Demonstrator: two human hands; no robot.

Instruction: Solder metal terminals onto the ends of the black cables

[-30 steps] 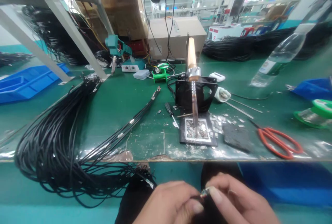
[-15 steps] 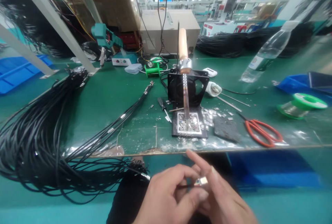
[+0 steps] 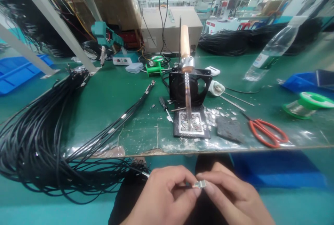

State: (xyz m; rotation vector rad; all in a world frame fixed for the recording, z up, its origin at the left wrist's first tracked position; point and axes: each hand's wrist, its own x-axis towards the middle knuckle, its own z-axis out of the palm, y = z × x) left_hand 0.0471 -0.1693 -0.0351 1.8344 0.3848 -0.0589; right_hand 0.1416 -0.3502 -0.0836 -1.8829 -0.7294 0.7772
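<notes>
Above my lap, just in front of the bench edge, my left hand (image 3: 169, 192) pinches a thin black cable close to its end. A small silver metal connector (image 3: 200, 184), like a USB plug, sticks out past the left thumb and forefinger. My right hand (image 3: 232, 193) meets it from the other side, thumb and forefinger closed about the connector's free end. Beyond the hands, a soldering iron (image 3: 187, 79) with a wooden handle points tip down over a white-rimmed tray (image 3: 180, 133) of small metal pieces. A black fan (image 3: 182, 87) stands behind the iron.
Black cable bundles (image 3: 52, 131) cover the left side and hang off the edge. A screwdriver (image 3: 164, 105), a dark sponge-like block (image 3: 229, 130), red-handled scissors (image 3: 267, 133), a solder spool (image 3: 300, 106) and a plastic bottle (image 3: 273, 53) lie or stand on the bench.
My right forefinger, stretched upward before, has bent down to the connector. The right hand has shifted slightly right, and the connector has turned a little.
</notes>
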